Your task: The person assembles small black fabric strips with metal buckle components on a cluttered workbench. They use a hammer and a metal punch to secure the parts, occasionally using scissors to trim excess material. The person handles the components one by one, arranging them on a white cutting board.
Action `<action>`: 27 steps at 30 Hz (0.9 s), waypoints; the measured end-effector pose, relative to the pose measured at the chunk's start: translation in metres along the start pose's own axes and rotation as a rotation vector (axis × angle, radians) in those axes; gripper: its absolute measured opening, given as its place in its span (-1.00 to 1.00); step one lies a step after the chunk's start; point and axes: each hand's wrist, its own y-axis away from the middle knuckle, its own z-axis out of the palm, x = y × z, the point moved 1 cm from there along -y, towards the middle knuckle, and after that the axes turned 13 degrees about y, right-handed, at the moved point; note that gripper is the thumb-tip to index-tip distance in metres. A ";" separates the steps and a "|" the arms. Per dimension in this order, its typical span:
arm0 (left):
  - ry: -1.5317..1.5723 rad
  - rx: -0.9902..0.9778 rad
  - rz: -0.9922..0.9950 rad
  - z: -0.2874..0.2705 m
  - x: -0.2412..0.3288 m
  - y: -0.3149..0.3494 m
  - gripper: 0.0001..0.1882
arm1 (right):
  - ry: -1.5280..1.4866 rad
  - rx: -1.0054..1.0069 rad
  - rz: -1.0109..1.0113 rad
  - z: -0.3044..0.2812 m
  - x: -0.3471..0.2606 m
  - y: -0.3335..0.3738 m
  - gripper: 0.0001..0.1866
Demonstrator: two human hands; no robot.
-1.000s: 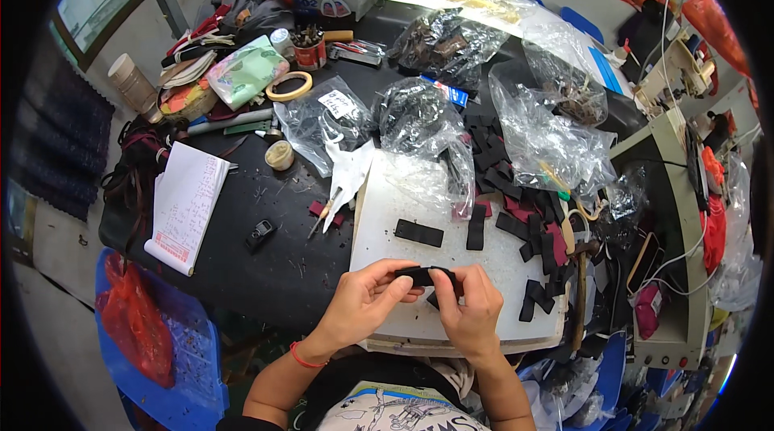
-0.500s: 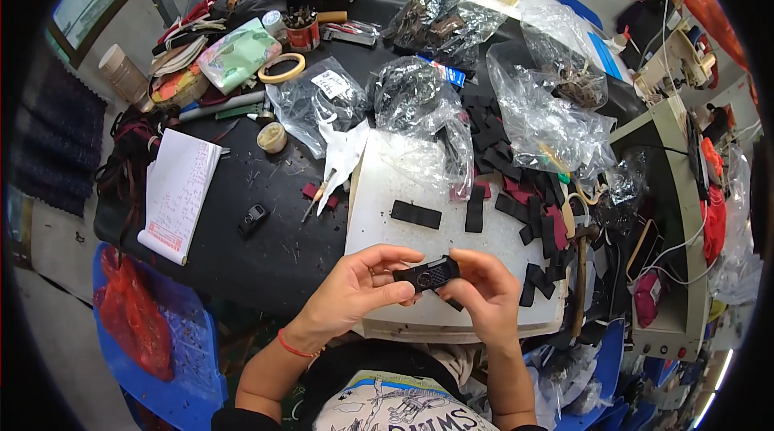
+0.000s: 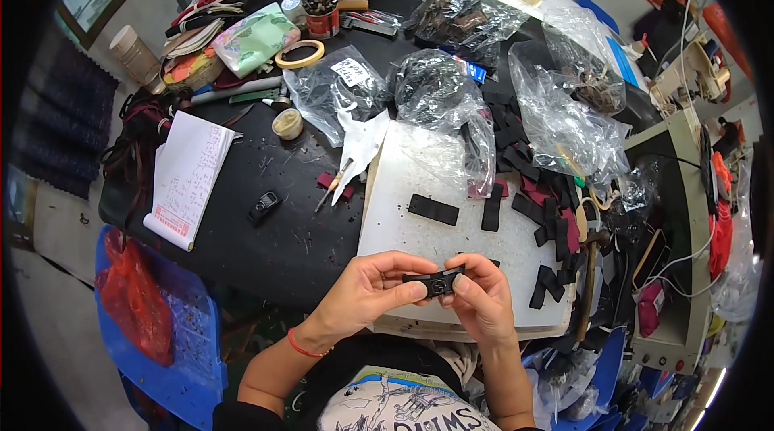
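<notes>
Over the near edge of a white board [image 3: 395, 229], both my hands hold a small black buckle-like piece [image 3: 439, 286]. My left hand [image 3: 367, 286] pinches its left end between thumb and fingers. On the right end, the thumb and fingers of my right hand [image 3: 484, 294] are closed, covering part of it. Its middle faces up and looks raised, but the fine detail is too small to make out. A flat black strap piece [image 3: 433, 209] lies on the board beyond my hands, with another strap piece [image 3: 491, 213] to its right. A similar small black piece [image 3: 264, 207] rests on the dark table.
Cut black and maroon strips [image 3: 556, 213] pile up at the board's right, beside a wooden-handled hammer [image 3: 591, 278]. Clear plastic bags [image 3: 564, 124] spread across the back. Leftward are a notepad [image 3: 189, 177], a small tub [image 3: 287, 124] and a tape roll [image 3: 299, 54].
The black piece has turned from a slant to nearly level and shows a different face. My right thumb now presses on its right end. The whole view has shifted slightly.
</notes>
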 end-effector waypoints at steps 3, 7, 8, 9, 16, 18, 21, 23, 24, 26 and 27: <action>-0.126 0.111 0.175 -0.005 -0.004 0.002 -0.69 | 0.445 0.143 -0.142 0.011 -0.001 -0.003 -0.72; -0.085 -0.022 0.008 -0.013 0.009 0.007 -0.68 | 0.811 0.152 -0.301 0.022 -0.007 -0.008 -0.70; -0.095 0.014 0.022 -0.019 0.010 0.012 -0.69 | 0.780 0.128 -0.266 0.023 -0.005 -0.008 -0.69; -0.105 0.049 0.034 -0.028 0.009 0.019 -0.71 | 0.799 0.088 -0.211 0.024 0.004 -0.009 -0.68; -1.103 0.911 0.597 -0.113 0.034 0.047 -0.83 | 1.619 0.254 -0.569 0.000 -0.014 -0.037 -0.69; -1.522 1.020 0.619 -0.123 0.034 0.047 -0.86 | 1.745 0.306 -0.619 -0.009 -0.019 -0.052 -0.69; -1.521 1.019 0.701 -0.108 0.037 0.036 -0.85 | 1.792 0.263 -0.551 -0.017 -0.018 -0.059 -0.64; -1.434 0.907 0.731 -0.098 0.040 0.030 -0.85 | 1.799 0.237 -0.535 -0.019 -0.017 -0.062 -0.62; -1.416 0.820 0.774 -0.091 0.041 0.022 -0.85 | 1.800 0.229 -0.533 -0.019 -0.017 -0.061 -0.61; -1.348 0.661 0.818 -0.075 0.042 0.005 -0.86 | 1.809 0.205 -0.526 -0.019 -0.017 -0.060 -0.61; -1.309 0.599 0.830 -0.067 0.041 -0.004 -0.87 | 1.820 0.189 -0.522 -0.018 -0.018 -0.058 -0.62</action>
